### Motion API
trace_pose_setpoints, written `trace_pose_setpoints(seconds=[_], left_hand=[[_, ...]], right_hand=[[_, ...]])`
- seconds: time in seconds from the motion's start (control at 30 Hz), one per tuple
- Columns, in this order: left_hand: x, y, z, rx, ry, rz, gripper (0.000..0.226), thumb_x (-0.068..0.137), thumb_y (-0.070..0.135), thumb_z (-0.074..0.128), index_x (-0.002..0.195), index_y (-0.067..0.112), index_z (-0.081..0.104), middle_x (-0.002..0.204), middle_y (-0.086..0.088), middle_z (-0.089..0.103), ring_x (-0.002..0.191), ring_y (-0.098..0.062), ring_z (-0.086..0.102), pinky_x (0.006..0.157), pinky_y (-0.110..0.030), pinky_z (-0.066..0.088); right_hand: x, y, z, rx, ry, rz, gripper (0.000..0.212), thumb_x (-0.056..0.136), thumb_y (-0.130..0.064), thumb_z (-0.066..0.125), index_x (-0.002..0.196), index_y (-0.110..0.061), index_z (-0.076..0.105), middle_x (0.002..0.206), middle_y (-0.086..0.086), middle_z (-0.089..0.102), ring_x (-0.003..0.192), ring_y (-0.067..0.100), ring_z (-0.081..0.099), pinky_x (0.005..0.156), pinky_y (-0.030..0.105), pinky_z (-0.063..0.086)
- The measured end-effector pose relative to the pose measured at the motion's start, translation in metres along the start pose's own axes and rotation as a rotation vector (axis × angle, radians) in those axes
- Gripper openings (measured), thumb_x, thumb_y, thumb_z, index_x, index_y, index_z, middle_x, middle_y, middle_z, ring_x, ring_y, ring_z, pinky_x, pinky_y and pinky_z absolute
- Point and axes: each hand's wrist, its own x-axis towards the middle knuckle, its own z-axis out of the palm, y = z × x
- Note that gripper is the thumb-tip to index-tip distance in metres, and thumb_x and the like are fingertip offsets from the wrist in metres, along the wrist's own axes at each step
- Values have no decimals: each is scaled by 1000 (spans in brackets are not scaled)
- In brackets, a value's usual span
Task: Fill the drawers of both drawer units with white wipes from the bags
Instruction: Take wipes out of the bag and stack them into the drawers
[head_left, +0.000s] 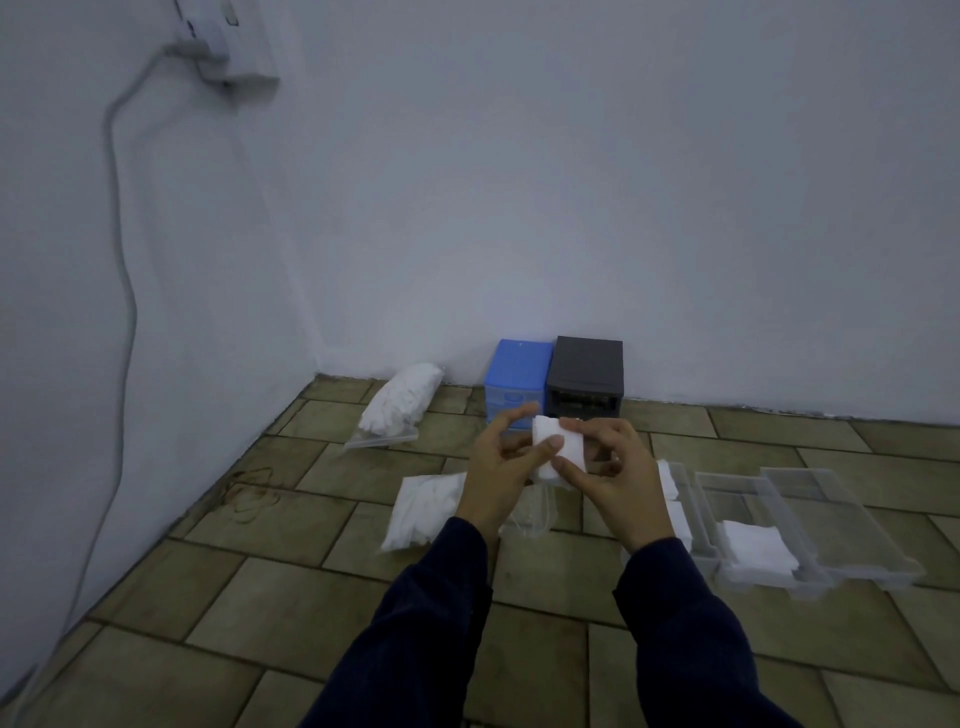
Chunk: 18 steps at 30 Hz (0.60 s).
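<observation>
Wipes (558, 449) sit stacked between both my hands, raised in front of the blue drawer unit (517, 382) and the black drawer unit (587, 379) that stand side by side against the wall. My left hand (498, 467) pinches the near-left edge with its thumb on the face of the stack; my right hand (615, 478) holds the other side, thumb along the lower edge and fingers behind. So each grip is narrow and closed on the same small wad.

To do this step well, I think I should square the stack first: press the edges flush between both thumbs so no sheet hangs loose. Then I would carry it over to my right, where three clear drawers lie on the tiled floor. The middle drawer (737, 499) already has a flat pile at its near end, the far-right drawer (831, 499) looks bare, and the left drawer (680, 483) is partly hidden by my wrist. I'd lay the wad flat beside what is there, not on its edge, so the drawer can slide back into its unit.

The open bag (421, 506) lies just under my left wrist; a fuller bag (402, 397) rests near the wall.
</observation>
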Motion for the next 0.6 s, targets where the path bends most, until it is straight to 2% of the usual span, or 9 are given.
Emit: trace_pose_setpoints(seconds=[0.1, 0.2, 0.27, 0.37, 0.47, 0.53, 0.6], left_hand=[[0, 0, -2, -7, -4, 5, 45, 86, 1, 62, 127, 13, 50, 106, -20, 66, 86, -18, 66, 69, -26, 57], [1, -2, -5, -37, 7, -12, 45, 85, -1, 62, 126, 13, 51, 111, -20, 65, 94, -25, 65, 75, -31, 57], [2, -4, -8, -39, 6, -21, 44, 84, -1, 62, 124, 15, 52, 111, -18, 66, 94, -23, 65, 76, -32, 57], [5, -9, -12, -34, 23, -45, 42, 82, -1, 64, 121, 14, 54, 108, -14, 67, 93, -22, 66, 78, -34, 57], [9, -12, -23, -14, 91, -95, 47, 77, 4, 71, 122, 7, 56, 116, -16, 64, 103, -27, 64, 86, -40, 55], [12, -13, -34, -4, 138, -150, 51, 76, 6, 72, 124, 3, 56, 119, -16, 63, 107, -30, 62, 91, -44, 52], [14, -13, -46, 5, 187, -184, 43, 80, 5, 69, 121, 2, 58, 116, -16, 64, 107, -31, 62, 93, -46, 51]], right_hand=[[0, 7, -1, 45, -39, 38, 38, 78, -11, 71, 104, -36, 60, 111, -7, 48, 95, 8, 54, 73, 15, 51], [0, 13, -3, 129, -108, 91, 35, 84, -13, 65, 112, -33, 60, 119, 0, 55, 100, 14, 59, 79, 24, 54], [0, 15, -2, 182, -137, 116, 34, 86, -10, 62, 114, -31, 60, 120, 2, 58, 98, 14, 61, 78, 23, 54], [1, 16, 2, 208, -138, 129, 33, 88, -8, 59, 114, -28, 60, 117, 2, 59, 95, 12, 61, 77, 23, 53], [3, 23, 5, 187, -100, 162, 29, 89, -5, 57, 110, -25, 60, 105, 4, 64, 97, 18, 60, 86, 32, 51], [4, 32, 6, 144, -53, 249, 25, 89, -3, 56, 105, -22, 61, 100, 2, 64, 98, 20, 59, 91, 37, 49], [5, 42, 7, 101, -27, 375, 21, 89, -1, 55, 102, -16, 60, 101, 5, 63, 101, 23, 58, 96, 40, 47]])
